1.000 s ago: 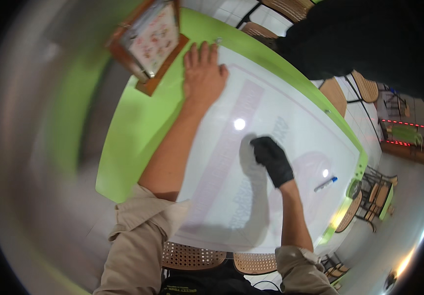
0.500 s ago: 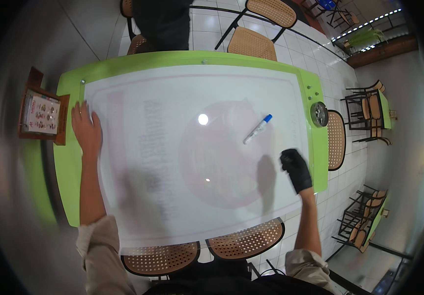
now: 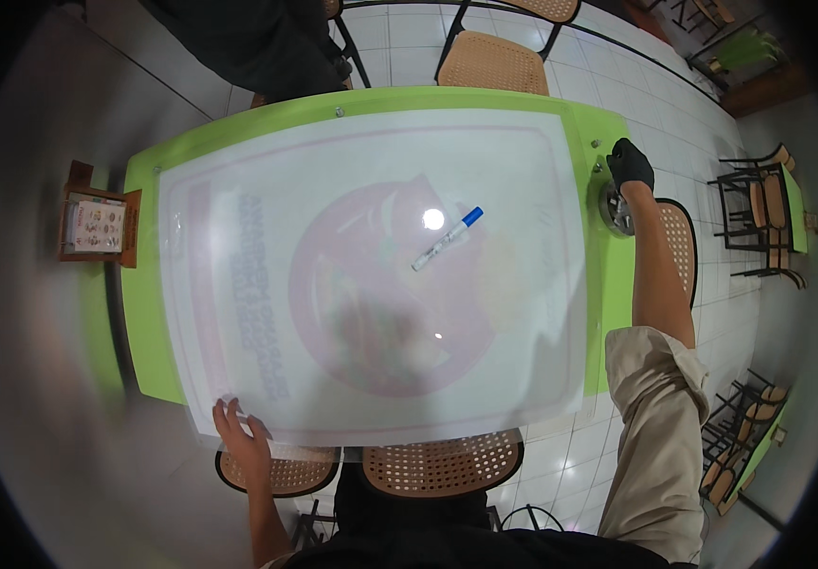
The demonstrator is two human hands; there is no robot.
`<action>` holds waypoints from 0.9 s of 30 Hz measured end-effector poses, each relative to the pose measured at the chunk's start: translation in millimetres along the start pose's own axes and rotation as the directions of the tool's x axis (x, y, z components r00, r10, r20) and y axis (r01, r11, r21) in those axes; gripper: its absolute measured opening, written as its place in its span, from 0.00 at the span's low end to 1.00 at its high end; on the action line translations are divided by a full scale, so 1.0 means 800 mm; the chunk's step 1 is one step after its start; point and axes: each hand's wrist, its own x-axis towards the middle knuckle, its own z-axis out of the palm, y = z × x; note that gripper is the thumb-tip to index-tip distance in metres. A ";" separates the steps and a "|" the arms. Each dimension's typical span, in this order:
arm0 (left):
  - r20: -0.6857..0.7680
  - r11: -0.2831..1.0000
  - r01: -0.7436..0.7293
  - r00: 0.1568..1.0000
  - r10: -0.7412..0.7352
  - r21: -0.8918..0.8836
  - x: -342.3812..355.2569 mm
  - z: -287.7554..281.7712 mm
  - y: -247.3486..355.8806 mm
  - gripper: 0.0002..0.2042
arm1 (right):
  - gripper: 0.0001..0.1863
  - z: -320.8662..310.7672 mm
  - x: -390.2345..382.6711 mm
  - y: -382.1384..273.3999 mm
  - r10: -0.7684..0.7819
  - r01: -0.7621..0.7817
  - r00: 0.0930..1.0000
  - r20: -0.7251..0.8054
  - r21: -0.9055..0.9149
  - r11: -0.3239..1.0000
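Note:
My left hand [image 3: 243, 436] rests on the lower-left corner of a white sheet [image 3: 532, 379], fingers apart and slightly bent. The sheet, under a clear layer, shows a faint pink round design and mirrored lettering. A white marker with a blue cap [image 3: 447, 237] lies diagonally on it. My right hand [image 3: 631, 163], in a black glove, is closed at the green table's [image 3: 608, 294] upper-right edge, beside small metal pieces [image 3: 597, 144] and just above a round metal container [image 3: 615, 213]. What its fingers hold, if anything, is hidden.
A wooden holder with printed cards [image 3: 96, 228] stands at the table's left. A person in dark clothing [image 3: 248, 43] is beyond the far edge. Cane-seated chairs [image 3: 489, 62] surround the table; further chairs and tables [image 3: 755, 213] stand along the right wall.
My left hand has moved from the sheet's upper left down to its lower-left corner. My gloved right hand has moved up and right to the table's far-right edge. The view has shifted.

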 end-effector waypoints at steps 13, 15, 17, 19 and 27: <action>0.032 0.993 0.087 0.996 -0.085 -0.078 -0.033 0.013 0.022 0.24 | 0.14 0.025 0.015 0.036 -0.057 0.055 0.998 0.022 0.093 0.994; 0.033 0.996 0.069 0.997 -0.067 -0.061 -0.032 0.012 0.018 0.24 | 0.14 0.014 -0.002 0.047 -0.077 0.101 0.988 -0.131 0.193 0.976; 0.029 0.995 0.075 0.997 -0.073 -0.060 -0.034 0.010 0.015 0.25 | 0.13 0.011 -0.033 0.038 -0.136 0.180 0.970 -0.202 0.220 0.959; 0.007 0.990 0.124 0.992 -0.123 -0.067 -0.039 0.010 0.010 0.25 | 0.12 0.011 -0.066 0.025 -0.167 0.213 0.965 -0.200 0.234 0.949; -0.018 0.720 0.548 0.790 -0.612 -0.427 -0.102 0.042 -0.073 0.26 | 0.10 0.048 -0.157 -0.128 -0.479 0.531 0.847 -0.232 0.430 0.730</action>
